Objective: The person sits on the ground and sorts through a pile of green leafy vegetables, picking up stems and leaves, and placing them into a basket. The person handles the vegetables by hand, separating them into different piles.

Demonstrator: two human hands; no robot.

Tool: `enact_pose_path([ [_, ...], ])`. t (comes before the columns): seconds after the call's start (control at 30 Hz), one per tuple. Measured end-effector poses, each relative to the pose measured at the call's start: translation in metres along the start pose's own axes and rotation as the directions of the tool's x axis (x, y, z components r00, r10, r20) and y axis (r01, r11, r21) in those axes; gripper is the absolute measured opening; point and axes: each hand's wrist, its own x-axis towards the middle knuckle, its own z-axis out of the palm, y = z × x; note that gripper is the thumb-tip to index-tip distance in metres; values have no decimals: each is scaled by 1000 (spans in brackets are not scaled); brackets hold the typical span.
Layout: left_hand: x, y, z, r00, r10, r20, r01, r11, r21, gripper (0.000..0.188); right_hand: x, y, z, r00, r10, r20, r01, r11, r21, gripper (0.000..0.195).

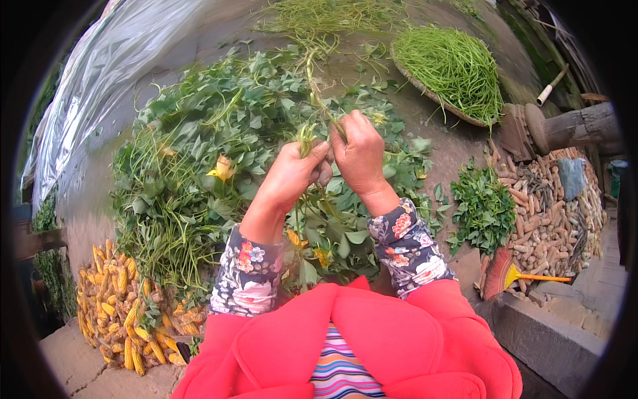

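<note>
My left hand (295, 170) is closed around a small bunch of green leaf stalks, whose tips stick up above its thumb. Right beside it, my right hand (360, 152) grips a long knobbly vine (313, 82) that runs up and away from me. Leaves hang beneath my hands. A broad heap of leafy green vines (249, 107) lies on the ground around and below them, with a yellow-orange blossom (223, 168) on its left part. Many bare stalks (172, 244) lie along the heap's lower left.
A round woven tray (423, 90) heaped with green stems (451, 65) stands upper right. Right of me are a leafy pile (482, 209), corn cobs (543, 224), a broom (503, 274) and a wooden post (580, 124). Yellow corn ears (119, 304) lie lower left; plastic sheeting (99, 85) hangs upper left.
</note>
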Motion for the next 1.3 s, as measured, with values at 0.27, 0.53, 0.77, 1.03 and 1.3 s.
enact_pose_path([
  [0.27, -13, -2, 3, 995, 58, 86, -58, 998, 0, 28, 24, 47, -29, 748, 581, 322, -558, 287, 778, 23],
  [0.53, -7, -2, -23, 947, 320, 25, -321, 946, 36, 27, 22, 28, -41, 723, 430, 540, -669, 240, 704, 35],
  [0.77, 8, -15, -16, 965, 242, -101, -253, 961, -116, 27, 15, 24, -31, 769, 243, 591, -638, 340, 691, 46],
  [1.03, 15, -27, 19, 965, 243, -100, -237, 969, 66, 19, 7, 13, -24, 744, 174, 645, -664, 302, 684, 47],
  [1.3, 14, -6, -9, 934, 276, -228, -302, 949, -89, 11, 9, 19, -32, 716, 142, 684, -644, 512, 568, 41],
])
